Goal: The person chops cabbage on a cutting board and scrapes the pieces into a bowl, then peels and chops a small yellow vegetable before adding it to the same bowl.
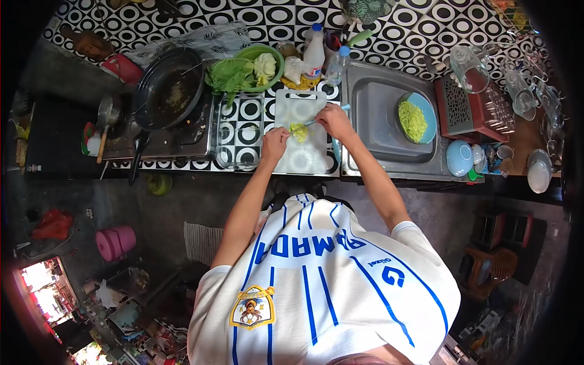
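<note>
Chopped greens [298, 132] between the hands [275, 144] [334, 122]

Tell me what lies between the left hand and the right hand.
The head view shows a small heap of chopped greens between them on the cutting board, along with the blade of the knife in the right hand.

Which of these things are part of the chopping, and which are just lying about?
Part of the chopping:
knife, held in the right hand
cutting board
chopped greens
probably the blue bowl of similar pieces

Apparently just lying about:
black pan
white bottle
pink bucket
</note>
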Demonstrator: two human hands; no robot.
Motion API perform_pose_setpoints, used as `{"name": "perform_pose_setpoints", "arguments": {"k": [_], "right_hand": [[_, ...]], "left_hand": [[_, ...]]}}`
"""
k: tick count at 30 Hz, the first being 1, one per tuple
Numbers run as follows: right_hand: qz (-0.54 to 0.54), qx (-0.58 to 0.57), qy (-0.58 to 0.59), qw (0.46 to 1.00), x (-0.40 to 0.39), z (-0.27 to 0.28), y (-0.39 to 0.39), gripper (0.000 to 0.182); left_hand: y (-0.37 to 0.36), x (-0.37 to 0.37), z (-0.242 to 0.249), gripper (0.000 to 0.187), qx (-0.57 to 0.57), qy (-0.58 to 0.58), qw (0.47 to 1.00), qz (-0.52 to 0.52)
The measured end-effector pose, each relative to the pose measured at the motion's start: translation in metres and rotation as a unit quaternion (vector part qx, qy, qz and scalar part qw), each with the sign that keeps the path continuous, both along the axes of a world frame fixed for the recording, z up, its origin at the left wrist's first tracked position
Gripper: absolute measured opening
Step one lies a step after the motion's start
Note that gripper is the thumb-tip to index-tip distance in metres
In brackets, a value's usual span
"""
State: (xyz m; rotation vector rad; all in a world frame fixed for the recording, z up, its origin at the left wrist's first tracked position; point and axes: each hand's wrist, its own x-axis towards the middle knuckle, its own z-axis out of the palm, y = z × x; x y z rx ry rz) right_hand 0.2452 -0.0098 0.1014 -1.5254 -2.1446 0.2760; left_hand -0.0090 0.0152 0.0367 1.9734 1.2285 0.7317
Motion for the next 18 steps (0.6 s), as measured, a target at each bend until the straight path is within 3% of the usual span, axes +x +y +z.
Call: {"name": "perform_pose_setpoints", "arguments": {"k": [1,2,3,6,8,11,14,18], "right_hand": [[-0.009,-0.007,0.012,1.000,0.010,-0.018,0.000,0.008],[-0.043,-0.097,-0.009,0.994,0.024,-0.055,0.002,0.010],[-0.047,-0.091,-0.010,0.995,0.023,-0.051,0.002,0.011],[-0.046,-0.073,-0.008,0.996,0.014,-0.020,0.008,0.014],[-0.061,-0.094,0.026,0.993,0.018,-0.056,0.009,0.014],[-0.070,-0.090,0.032,0.993,0.021,-0.055,0.007,0.015],[-0.103,-0.102,0.013,0.989,0.000,-0.024,-0.011,0.014],[-0.129,-0.116,0.035,0.984,-0.003,-0.039,-0.036,0.011]], "left_hand": [[0.002,0.004,-0.001,0.008,0.033,0.026,0.999,-0.011],[0.003,0.009,-0.004,0.008,0.063,0.052,0.996,-0.024],[0.004,0.014,-0.003,0.008,0.093,0.078,0.992,-0.039],[0.012,0.011,-0.001,0.008,0.022,0.046,0.998,-0.030],[0.014,0.004,-0.005,0.008,0.010,0.034,0.999,-0.032],[0.020,0.007,-0.010,0.010,0.016,0.063,0.997,-0.040],[0.021,-0.001,-0.003,0.009,-0.067,0.025,0.996,-0.044],[0.022,0.004,-0.005,0.007,0.009,0.054,0.994,-0.099]]}}
